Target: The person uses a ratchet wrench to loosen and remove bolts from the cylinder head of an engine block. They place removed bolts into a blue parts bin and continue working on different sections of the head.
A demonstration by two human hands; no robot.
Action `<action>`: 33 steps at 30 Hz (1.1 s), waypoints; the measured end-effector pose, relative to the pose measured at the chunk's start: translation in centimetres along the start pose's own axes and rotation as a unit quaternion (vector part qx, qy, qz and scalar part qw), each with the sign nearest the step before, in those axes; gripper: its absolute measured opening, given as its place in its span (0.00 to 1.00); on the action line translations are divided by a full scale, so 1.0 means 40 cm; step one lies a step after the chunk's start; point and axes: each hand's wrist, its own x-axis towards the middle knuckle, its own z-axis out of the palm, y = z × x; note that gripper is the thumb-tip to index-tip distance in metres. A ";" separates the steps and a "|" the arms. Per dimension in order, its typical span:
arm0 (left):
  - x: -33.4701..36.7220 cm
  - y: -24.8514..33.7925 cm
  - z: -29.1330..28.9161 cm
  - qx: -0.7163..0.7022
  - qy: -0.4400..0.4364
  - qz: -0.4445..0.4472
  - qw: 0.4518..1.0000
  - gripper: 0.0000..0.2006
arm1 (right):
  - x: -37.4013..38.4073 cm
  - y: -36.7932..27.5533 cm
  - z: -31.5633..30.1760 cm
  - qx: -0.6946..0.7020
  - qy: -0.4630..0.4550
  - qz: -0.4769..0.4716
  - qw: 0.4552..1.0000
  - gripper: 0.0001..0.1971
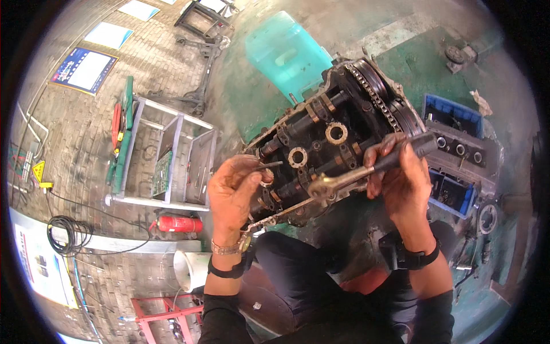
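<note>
My left hand (228, 192) pinches a short dark metal rod (271, 165) between thumb and fingers over the near left part of an engine (314, 143). In my right hand (408, 186) is a ratchet wrench (346, 179), gripped by its dark handle. The brass-coloured ratchet head points left, toward the other hand, with a gap between the two tools. Beneath them, the engine's open top shows dark shafts and round holes with light rims. A timing chain (372, 89) runs over sprockets at its far right end. What the left palm covers is hidden.
A teal plastic bin (286, 51) stands behind the engine. At right, blue trays (452, 114) of small parts lie beside a grey engine cover (461, 148). To the left are a metal frame cart (166, 203), a red fire extinguisher (179, 223) and a coiled black cable (62, 235).
</note>
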 end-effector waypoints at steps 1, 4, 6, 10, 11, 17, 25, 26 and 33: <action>-0.005 0.006 0.017 -0.036 -0.008 0.010 0.999 0.10 | -0.001 -0.012 0.004 -0.041 -0.015 0.006 0.999 0.17; -0.011 0.025 0.067 -0.122 -0.043 0.049 0.990 0.10 | -0.013 -0.051 0.039 -0.158 -0.012 0.012 0.987 0.17; -0.015 0.042 0.099 -0.165 -0.078 0.061 0.981 0.11 | -0.025 -0.081 0.080 -0.204 -0.013 -0.020 0.979 0.18; -0.017 0.078 0.166 -0.203 -0.133 0.091 0.966 0.11 | -0.031 -0.188 0.148 -0.344 -0.084 -0.076 0.932 0.14; -0.015 0.087 0.181 -0.213 -0.156 0.099 0.959 0.11 | -0.023 -0.201 0.162 -0.380 -0.115 -0.102 0.912 0.13; -0.012 0.123 0.297 -0.295 -0.174 0.122 0.931 0.11 | -0.043 -0.316 0.171 -0.543 -0.131 -0.017 0.829 0.10; -0.009 0.100 0.376 -0.202 -0.220 0.085 0.951 0.23 | -0.142 -0.408 -0.027 -0.585 0.064 -0.019 0.808 0.06; -0.008 0.091 0.358 -0.194 -0.201 0.089 0.956 0.22 | -0.161 -0.410 -0.088 -0.591 0.081 -0.050 0.801 0.06; -0.029 0.010 0.147 -0.028 -0.041 0.071 0.996 0.16 | -0.392 -0.292 -0.627 -0.603 0.386 0.184 0.674 0.06</action>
